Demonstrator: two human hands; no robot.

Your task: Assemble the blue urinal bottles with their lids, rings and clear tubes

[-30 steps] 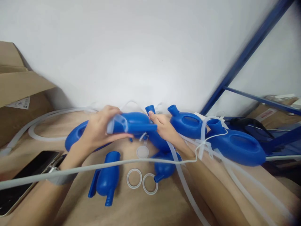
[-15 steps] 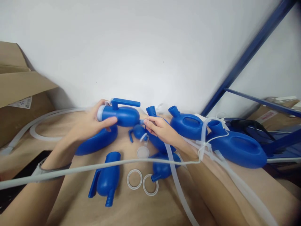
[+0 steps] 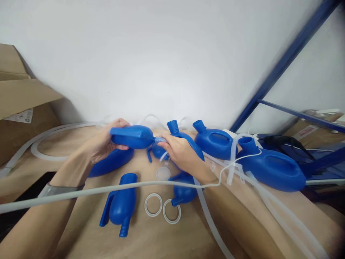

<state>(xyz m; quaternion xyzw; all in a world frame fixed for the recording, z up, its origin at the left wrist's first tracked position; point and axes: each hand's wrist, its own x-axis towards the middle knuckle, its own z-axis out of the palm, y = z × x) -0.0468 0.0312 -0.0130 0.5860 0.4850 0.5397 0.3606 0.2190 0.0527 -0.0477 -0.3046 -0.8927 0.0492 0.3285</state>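
My left hand (image 3: 111, 138) is wrapped round the wide end of a blue plastic urinal funnel (image 3: 134, 136), held sideways above the table with its handle toward me. At its narrow spout, my right hand (image 3: 179, 149) grips the end of a clear tube (image 3: 159, 139), which sits over the spout tip. Below them lie a small blue handled piece (image 3: 157, 151), a translucent round cap (image 3: 163, 174) and two white rings (image 3: 153, 205). A matching blue funnel (image 3: 124, 199) with handle and ribbed spout lies nearer me, and another blue funnel (image 3: 184, 190) lies to the right.
Several blue urinal bottles (image 3: 272, 169) stand along the back and right. Translucent hoses (image 3: 212, 226) and a white cable (image 3: 107, 190) cross the work area. A cardboard box (image 3: 29, 97) stands left, a dark tray (image 3: 18, 201) below it, and a blue metal frame (image 3: 283, 68) right.
The held funnel has rolled so its handle, which was on top, now faces me. Both hands have shifted slightly left, and the right hand has closed further round the tube at the spout.
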